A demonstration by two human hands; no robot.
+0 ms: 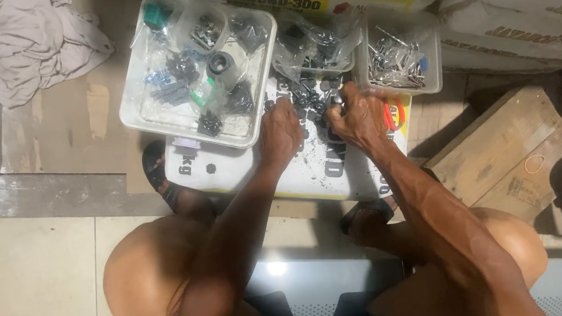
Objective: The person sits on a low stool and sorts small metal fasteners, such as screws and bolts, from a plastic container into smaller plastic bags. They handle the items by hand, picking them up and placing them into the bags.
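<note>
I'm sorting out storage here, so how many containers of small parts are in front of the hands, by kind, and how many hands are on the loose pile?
Large white tray of bagged parts: 1
Small clear tub of metal bits: 1
Small tub under plastic bags: 1
Hands on the loose pile: 2, left hand and right hand
Total: 3 containers, 2 hands

Dark metal screws [309, 97] look dull; the tray [132, 118] at ten o'clock is smooth white plastic, its bags [231, 30] glossy; the wooden board [497, 146] at three o'clock is rough.
</note>
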